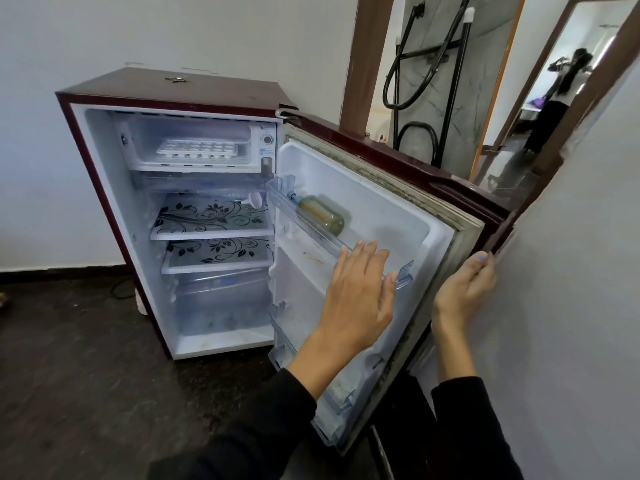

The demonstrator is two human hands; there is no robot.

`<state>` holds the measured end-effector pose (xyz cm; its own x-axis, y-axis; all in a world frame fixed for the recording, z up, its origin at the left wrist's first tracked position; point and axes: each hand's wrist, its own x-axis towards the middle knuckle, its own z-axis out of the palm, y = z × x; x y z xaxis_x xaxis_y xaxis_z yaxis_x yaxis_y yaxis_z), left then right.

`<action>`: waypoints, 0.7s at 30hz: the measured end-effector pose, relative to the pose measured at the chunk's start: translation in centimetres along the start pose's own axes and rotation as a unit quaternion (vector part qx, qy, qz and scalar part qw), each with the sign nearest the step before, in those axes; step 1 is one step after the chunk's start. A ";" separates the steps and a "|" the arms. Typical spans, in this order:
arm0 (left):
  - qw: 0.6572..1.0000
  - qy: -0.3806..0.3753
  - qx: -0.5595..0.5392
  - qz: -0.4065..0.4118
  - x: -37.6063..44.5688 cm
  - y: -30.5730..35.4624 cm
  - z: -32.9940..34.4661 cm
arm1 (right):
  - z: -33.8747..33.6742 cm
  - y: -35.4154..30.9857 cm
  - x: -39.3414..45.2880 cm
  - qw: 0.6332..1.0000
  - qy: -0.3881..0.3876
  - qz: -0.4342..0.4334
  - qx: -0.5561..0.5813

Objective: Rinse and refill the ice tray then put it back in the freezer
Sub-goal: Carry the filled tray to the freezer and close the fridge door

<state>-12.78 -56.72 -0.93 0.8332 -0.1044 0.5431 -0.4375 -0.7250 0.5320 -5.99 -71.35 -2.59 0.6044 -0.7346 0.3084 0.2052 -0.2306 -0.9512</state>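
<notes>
Both hands on fridge door [363, 209], none on ice tray [197, 147] yet. Left hand [356, 299] resting flat on door shelf rail [332, 244], fingers straight, grasping nothing. Right hand [464, 289] curling round door's outer edge, gripping it. Tray sitting in freezer compartment [194, 133] at top, level, long axis running left-right across opening. Advising: keeping door wide, sliding tray out level.

Single head view, looking down and forward at the open fridge [173, 216] from close up, probably slightly right of it.
</notes>
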 end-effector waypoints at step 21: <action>0.982 0.186 -0.014 -0.024 -4.3 -1.3 -11.3 | 1.9 -4.1 -12.1 0.983 -0.127 0.006 0.133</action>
<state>-19.63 -47.61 3.34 0.6747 0.1887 0.7135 -0.4144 -0.7031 0.5778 -12.63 -60.30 -2.38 0.7735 -0.5452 0.3232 0.3714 -0.0232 -0.9282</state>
